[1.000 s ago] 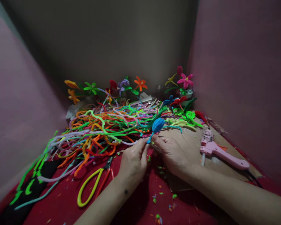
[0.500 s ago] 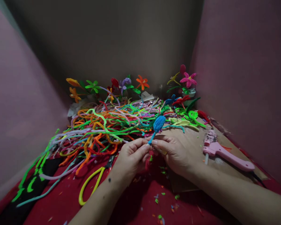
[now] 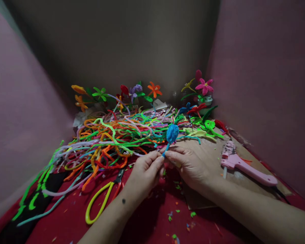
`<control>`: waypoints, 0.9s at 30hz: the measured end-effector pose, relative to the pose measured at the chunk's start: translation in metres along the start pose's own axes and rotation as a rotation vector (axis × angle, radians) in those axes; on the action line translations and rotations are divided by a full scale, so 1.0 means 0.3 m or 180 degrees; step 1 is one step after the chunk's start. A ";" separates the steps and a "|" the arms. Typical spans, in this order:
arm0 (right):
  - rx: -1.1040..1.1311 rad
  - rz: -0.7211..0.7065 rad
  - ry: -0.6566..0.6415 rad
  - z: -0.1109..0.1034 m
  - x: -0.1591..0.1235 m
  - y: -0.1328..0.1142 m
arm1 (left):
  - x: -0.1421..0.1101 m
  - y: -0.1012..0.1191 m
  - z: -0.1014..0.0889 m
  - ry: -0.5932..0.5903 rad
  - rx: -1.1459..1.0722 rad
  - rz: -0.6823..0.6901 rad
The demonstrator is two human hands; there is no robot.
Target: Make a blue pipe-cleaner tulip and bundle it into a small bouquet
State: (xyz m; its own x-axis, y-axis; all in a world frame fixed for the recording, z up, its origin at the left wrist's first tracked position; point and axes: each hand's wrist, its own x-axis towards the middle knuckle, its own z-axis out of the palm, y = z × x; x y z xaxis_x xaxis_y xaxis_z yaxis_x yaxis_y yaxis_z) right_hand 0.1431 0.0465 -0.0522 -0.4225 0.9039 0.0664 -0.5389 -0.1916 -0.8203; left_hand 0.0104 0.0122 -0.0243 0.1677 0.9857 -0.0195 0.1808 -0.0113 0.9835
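Observation:
A blue pipe-cleaner flower bud [image 3: 172, 133] stands upright on a short blue stem between my two hands. My left hand [image 3: 148, 169] pinches the lower end of the stem between thumb and forefinger. From the other side, my right hand [image 3: 188, 164] pinches the same stem, its fingertips touching those of the left. The stem's bottom end is partly hidden by my fingers. Left of my left wrist lie scissors [image 3: 99, 206] with yellow and red handles, partly covered by my forearm.
Loose pipe cleaners [image 3: 117, 135] of many colours are heaped behind my hands. A pink glue gun [image 3: 244, 166] lies on cardboard [image 3: 205, 152] at the right. Finished pipe-cleaner flowers [image 3: 154, 89] stand along the back wall. Green scraps [image 3: 193, 214] dot the red cloth [image 3: 152, 225].
The blue bud has turned slightly and stands a little more upright. My left hand has shifted slightly; both hands still pinch the stem.

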 end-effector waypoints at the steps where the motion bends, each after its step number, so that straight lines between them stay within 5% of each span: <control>1: -0.0031 -0.0009 0.0072 0.000 0.000 0.001 | -0.003 -0.007 0.006 0.0248 0.0608 0.0328; 5: -0.0174 -0.0063 0.0222 0.006 -0.003 0.001 | -0.010 -0.053 0.017 0.0737 0.2455 0.1332; 9: -0.0355 0.0016 0.0254 0.009 -0.008 -0.003 | -0.005 -0.069 0.007 0.0756 0.2746 0.1530; 17: -0.0415 -0.0201 -0.0089 0.004 -0.009 -0.007 | -0.006 0.014 -0.004 0.0633 0.0903 0.0605; 27: -0.0368 -0.0178 -0.0309 0.002 -0.009 -0.020 | -0.005 0.009 -0.016 -0.0351 -0.1571 -0.0521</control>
State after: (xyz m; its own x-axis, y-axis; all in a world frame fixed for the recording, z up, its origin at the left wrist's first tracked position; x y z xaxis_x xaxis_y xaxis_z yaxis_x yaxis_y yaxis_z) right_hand 0.1471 0.0451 -0.0470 -0.4656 0.8697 0.1637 -0.4785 -0.0918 -0.8733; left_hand 0.0059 0.0117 -0.0208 0.2813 0.9440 -0.1725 -0.2600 0.2480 0.9332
